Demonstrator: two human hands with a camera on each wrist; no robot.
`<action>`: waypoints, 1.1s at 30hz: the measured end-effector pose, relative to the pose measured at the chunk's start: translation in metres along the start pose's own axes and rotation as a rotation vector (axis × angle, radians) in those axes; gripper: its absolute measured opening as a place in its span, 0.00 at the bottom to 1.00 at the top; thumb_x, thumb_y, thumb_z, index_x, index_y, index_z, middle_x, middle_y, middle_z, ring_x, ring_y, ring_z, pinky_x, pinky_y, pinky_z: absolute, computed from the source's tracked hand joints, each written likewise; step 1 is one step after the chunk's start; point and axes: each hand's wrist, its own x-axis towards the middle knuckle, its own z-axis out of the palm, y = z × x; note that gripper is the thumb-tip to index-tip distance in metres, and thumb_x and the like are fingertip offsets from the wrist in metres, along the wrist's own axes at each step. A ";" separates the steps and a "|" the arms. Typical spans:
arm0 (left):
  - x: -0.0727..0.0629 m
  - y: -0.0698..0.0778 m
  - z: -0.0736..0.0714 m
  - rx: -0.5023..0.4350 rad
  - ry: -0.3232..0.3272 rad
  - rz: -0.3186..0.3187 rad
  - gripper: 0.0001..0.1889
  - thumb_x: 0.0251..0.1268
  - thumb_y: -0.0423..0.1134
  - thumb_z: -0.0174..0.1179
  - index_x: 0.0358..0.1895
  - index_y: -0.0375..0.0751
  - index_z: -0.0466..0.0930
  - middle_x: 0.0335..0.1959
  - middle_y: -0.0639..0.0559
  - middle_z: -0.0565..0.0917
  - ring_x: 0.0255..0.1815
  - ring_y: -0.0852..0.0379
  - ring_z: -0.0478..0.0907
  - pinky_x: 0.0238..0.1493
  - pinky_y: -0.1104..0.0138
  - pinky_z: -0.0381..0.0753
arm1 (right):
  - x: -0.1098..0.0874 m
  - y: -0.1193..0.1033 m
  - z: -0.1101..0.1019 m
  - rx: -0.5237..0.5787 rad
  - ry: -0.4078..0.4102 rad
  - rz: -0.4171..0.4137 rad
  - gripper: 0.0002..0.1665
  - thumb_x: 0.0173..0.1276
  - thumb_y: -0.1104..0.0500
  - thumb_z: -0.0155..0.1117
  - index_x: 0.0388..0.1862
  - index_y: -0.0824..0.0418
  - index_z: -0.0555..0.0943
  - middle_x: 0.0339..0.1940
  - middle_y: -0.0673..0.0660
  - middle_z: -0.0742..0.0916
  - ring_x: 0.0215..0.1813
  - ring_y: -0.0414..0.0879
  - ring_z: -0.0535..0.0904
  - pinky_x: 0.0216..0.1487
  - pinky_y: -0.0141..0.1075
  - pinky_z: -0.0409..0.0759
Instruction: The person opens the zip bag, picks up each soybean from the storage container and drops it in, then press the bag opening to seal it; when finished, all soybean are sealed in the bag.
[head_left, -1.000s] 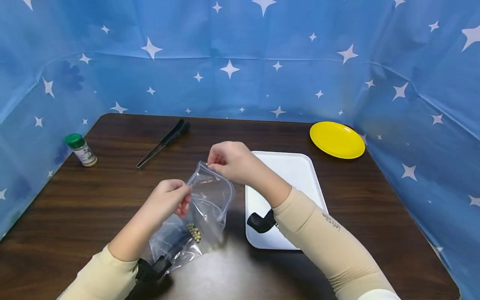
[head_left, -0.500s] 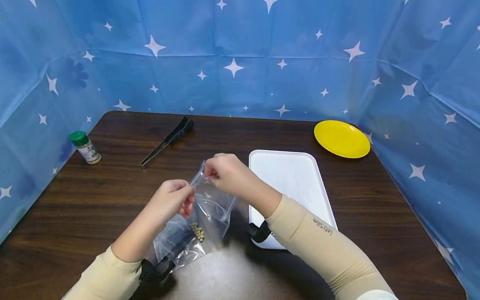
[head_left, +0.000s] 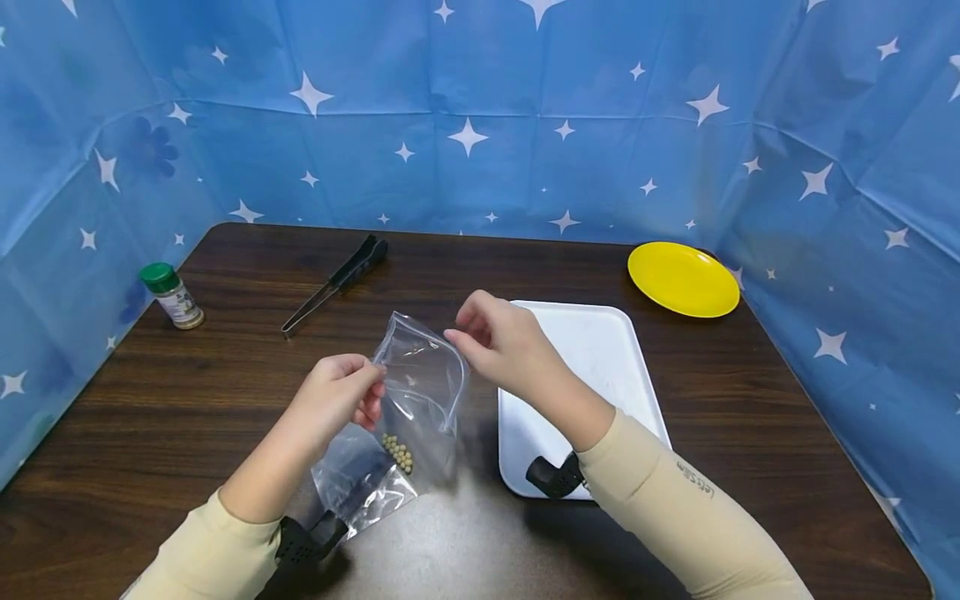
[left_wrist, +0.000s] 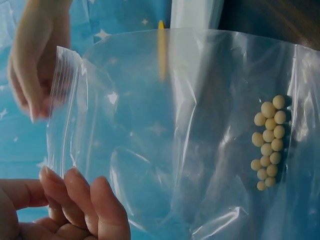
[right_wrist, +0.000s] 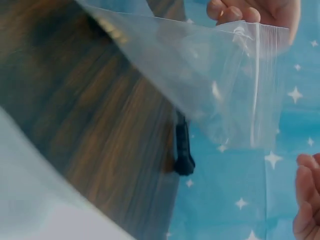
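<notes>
A clear zip-top plastic bag (head_left: 423,379) stands raised off the brown table in the middle. Several small, round, pale yellow balls (left_wrist: 268,134) lie in its bottom, also seen in the head view. My left hand (head_left: 341,398) pinches the bag at the left side of its zip edge. My right hand (head_left: 513,350) is just right of the bag's top corner, holding nothing, its fingers loosely bent. In the right wrist view a gap shows between the right fingers (right_wrist: 306,197) and the zip strip (right_wrist: 257,85).
Right of the bag lies a white tray (head_left: 588,367), partly under my right forearm. A yellow plate (head_left: 684,279) sits at the back right. Black-handled tongs (head_left: 341,279) lie behind the bag. A green-lidded jar (head_left: 174,297) stands at the table's left edge. Blue starry cloth surrounds the table.
My right hand has let go of the bag's top edge and moved to the right, off it. The left hand keeps its pinch; the bag's top has spread flatter.
</notes>
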 end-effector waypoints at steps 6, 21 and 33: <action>-0.002 0.000 -0.003 -0.038 0.073 0.026 0.13 0.68 0.33 0.46 0.27 0.27 0.69 0.16 0.48 0.72 0.15 0.59 0.72 0.21 0.64 0.80 | -0.033 0.010 -0.005 0.078 -0.097 0.161 0.09 0.65 0.52 0.62 0.30 0.54 0.77 0.19 0.46 0.77 0.23 0.42 0.71 0.23 0.34 0.72; -0.004 0.001 -0.006 -0.042 0.082 0.065 0.16 0.70 0.38 0.49 0.27 0.28 0.71 0.18 0.48 0.73 0.17 0.58 0.73 0.21 0.64 0.79 | -0.047 0.003 0.030 0.126 -0.115 -0.042 0.08 0.63 0.62 0.62 0.25 0.56 0.76 0.15 0.44 0.73 0.19 0.35 0.66 0.21 0.29 0.67; 0.023 -0.011 -0.048 0.146 0.072 0.414 0.24 0.74 0.37 0.44 0.68 0.31 0.56 0.64 0.36 0.65 0.63 0.44 0.63 0.58 0.57 0.68 | -0.031 0.009 0.003 0.245 -0.121 -0.059 0.07 0.66 0.64 0.56 0.28 0.57 0.77 0.19 0.48 0.78 0.25 0.40 0.71 0.24 0.34 0.69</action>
